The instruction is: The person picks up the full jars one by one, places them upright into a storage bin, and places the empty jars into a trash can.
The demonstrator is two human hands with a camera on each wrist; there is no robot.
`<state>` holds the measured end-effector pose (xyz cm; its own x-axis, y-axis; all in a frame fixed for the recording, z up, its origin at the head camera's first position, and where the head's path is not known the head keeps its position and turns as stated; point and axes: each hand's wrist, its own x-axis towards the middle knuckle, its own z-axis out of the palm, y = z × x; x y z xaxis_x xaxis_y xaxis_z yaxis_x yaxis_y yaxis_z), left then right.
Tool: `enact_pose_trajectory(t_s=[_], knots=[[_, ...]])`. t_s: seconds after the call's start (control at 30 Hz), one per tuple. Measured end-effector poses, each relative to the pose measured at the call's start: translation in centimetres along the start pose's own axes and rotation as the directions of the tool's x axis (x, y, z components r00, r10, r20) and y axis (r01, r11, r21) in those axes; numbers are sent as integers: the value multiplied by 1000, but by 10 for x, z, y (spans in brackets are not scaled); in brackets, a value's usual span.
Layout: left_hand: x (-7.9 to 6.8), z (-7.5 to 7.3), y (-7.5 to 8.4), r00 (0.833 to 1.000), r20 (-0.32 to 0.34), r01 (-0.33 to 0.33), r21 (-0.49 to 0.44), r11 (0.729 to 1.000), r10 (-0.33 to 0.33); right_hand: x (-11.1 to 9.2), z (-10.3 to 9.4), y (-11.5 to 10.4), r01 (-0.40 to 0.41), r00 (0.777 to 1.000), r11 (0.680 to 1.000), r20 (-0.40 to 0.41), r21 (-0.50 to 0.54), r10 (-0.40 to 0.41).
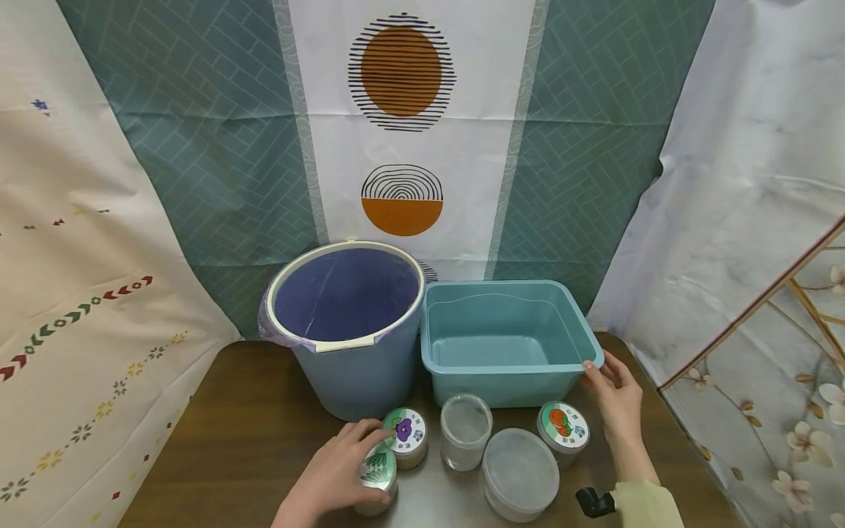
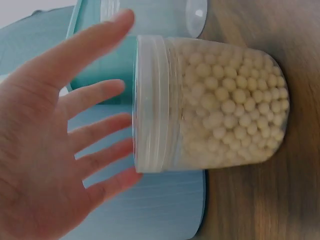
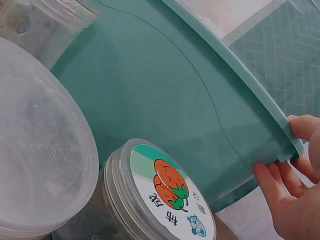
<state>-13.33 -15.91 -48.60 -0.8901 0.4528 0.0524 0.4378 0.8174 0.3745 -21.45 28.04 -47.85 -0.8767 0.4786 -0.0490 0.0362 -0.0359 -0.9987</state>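
Note:
My left hand [image 1: 339,469] reaches around a round jar with a green leaf label [image 1: 378,469], its fingers [image 2: 100,95] spread and nearly straight. The left wrist view has the fingertips right at the clear lid of a jar full of small beige balls [image 2: 230,105]. Just behind stands a jar with a purple flower label [image 1: 407,433]. With thumb above and fingers below, my right hand [image 1: 619,400] pinches the front right corner of a teal rectangular basin [image 1: 508,389]. Beside that hand is a jar with an orange fruit label [image 1: 563,427].
A blue bucket [image 1: 363,374] with a cream rim ring and a plastic liner stands left of the basin. In front of the basin are a small clear-lidded jar [image 1: 466,429] and a wider frosted-lid tub [image 1: 520,473]. Patterned cloths [image 1: 251,147] hang behind the wooden table [image 1: 218,425].

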Motion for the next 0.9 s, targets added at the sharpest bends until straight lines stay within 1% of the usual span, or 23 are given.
enact_pose_trajectory(t_s=[0.17, 0.33, 0.43, 0.6, 0.73, 0.9], knots=[[3, 8, 5, 998, -13, 57, 21, 998, -56, 0, 0, -1, -7, 1000, 1000, -7, -19, 6], [6, 15, 12, 991, 19, 129, 20, 991, -130, 0, 0, -2, -17, 1000, 1000, -5, -20, 17], [6, 16, 17, 986, 32, 161, 25, 987, -161, -1, 1, -2, -27, 1000, 1000, -4, -7, 27], [6, 16, 22, 980, 62, 188, 30, 982, -189, -3, 2, -1, -21, 1000, 1000, -5, -3, 21], [9, 13, 22, 972, 103, 211, 16, 977, -211, -3, 3, -1, -15, 1000, 1000, -3, -7, 15], [15, 9, 21, 964, 160, 210, 25, 977, -211, -3, 4, -3, -27, 1000, 999, -8, -19, 27]])
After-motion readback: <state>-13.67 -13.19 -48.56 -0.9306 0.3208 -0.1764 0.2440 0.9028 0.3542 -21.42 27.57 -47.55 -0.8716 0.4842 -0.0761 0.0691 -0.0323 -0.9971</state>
